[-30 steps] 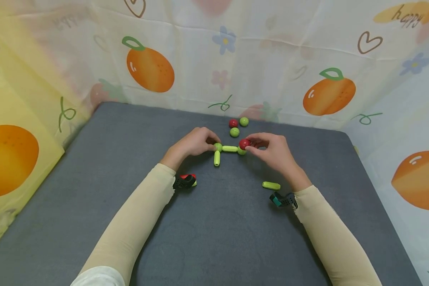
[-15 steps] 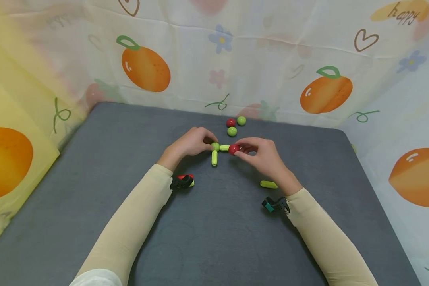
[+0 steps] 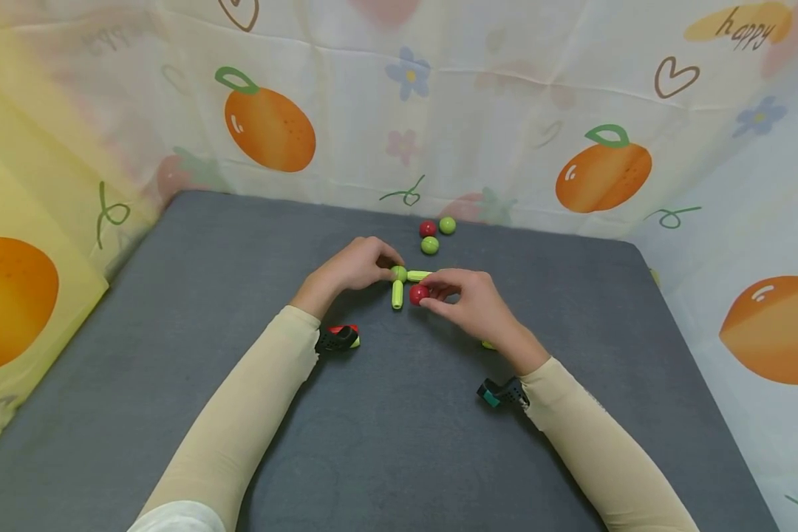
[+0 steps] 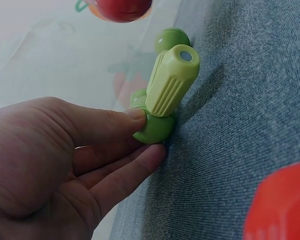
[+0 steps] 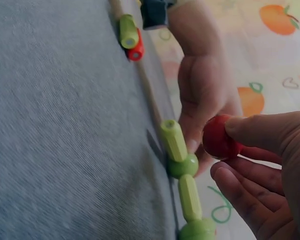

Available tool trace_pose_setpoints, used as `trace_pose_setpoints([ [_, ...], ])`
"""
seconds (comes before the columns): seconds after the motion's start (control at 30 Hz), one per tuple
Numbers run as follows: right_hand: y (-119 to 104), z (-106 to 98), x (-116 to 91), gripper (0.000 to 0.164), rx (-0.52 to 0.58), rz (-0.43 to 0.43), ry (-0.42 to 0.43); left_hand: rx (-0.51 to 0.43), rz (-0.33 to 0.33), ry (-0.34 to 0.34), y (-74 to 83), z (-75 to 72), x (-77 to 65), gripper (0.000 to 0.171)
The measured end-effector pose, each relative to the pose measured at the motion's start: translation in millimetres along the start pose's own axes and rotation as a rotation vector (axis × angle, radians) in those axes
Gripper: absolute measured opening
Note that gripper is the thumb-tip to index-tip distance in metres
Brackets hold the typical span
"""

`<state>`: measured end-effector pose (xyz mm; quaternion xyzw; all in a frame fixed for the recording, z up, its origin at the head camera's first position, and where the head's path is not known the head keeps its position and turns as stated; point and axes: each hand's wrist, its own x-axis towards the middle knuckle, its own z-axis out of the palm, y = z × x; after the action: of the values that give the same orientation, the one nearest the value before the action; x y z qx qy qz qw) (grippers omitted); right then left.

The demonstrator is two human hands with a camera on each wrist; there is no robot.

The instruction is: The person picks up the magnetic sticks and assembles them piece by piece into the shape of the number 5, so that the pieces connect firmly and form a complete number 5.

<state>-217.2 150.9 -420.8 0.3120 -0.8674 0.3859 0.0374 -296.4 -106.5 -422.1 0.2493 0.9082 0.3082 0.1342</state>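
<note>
My left hand point(image 3: 366, 264) pinches a green ball point(image 4: 157, 127) between thumb and fingers. From that ball a light green ribbed rod point(image 3: 397, 295) points towards me, its end showing a grey metallic disc in the left wrist view. A second light green rod point(image 5: 190, 198) runs rightward from the ball to another green ball point(image 5: 197, 231), hidden behind my right hand in the head view. My right hand point(image 3: 465, 297) holds a red ball point(image 3: 419, 295) at its fingertips, just right of the near rod and apart from it in the right wrist view.
Behind the hands, a red ball point(image 3: 428, 229) and two green balls point(image 3: 429, 245) lie grouped on the grey table point(image 3: 386, 428). By the left wrist strap lie a red rod point(image 5: 136, 52) and a green rod point(image 5: 128, 32). Another green rod point(image 3: 488, 345) is partly covered by my right wrist.
My right hand has carried the red ball left and towards me, from over the right-hand green ball to beside the near rod. My left hand keeps its grip on the corner ball.
</note>
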Motion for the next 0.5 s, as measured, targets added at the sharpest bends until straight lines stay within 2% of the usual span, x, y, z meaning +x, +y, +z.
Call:
trace_pose_setpoints([
  [0.17, -2, 11, -1, 0.023, 0.003, -0.013, -0.076, 0.005, 0.007, 0.004, -1.6, 0.4, 0.3, 0.024],
  [0.33, -3, 21, -2, 0.021, -0.048, 0.014, -0.185, 0.002, 0.013, 0.002, -1.5, 0.2, 0.0, 0.024],
  [0.5, -3, 27, -3, 0.023, -0.063, 0.022, -0.194, 0.002, 0.019, 0.002, -1.2, 0.0, -1.0, 0.024],
])
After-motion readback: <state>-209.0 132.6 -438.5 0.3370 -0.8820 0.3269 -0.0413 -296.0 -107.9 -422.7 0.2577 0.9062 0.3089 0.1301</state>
